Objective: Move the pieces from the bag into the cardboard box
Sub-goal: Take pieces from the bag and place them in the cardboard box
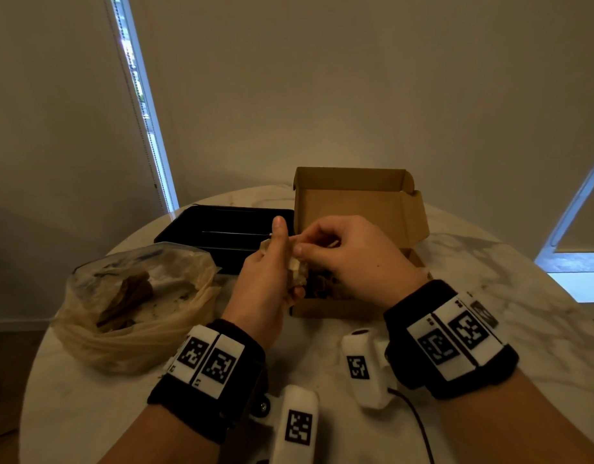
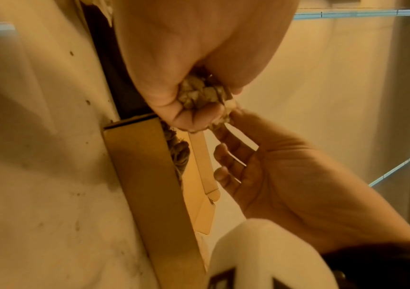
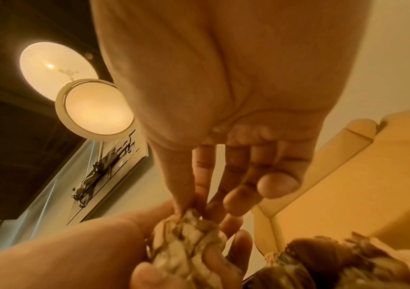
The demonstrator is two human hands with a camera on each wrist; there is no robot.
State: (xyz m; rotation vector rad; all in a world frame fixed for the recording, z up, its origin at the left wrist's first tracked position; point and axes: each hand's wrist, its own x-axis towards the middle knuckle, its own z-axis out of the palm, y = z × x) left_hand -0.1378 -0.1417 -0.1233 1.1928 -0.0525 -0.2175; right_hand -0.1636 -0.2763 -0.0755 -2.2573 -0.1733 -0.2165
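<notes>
While the head view hides most of the pale piece [image 1: 297,271] behind both hands, the right wrist view shows the left hand [image 3: 149,252] gripping it and the right hand [image 3: 223,136] pinching its top. It hangs over the cardboard box [image 1: 356,202]; darker pieces [image 1: 322,286] inside are half hidden, and bag [image 1: 135,306] contents on the counter [image 1: 489,262] are hard to make out.

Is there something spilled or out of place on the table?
Small dark crumbs lie scattered on the white table beside the cardboard box, seen in the left wrist view. Otherwise nothing stands out.
</notes>
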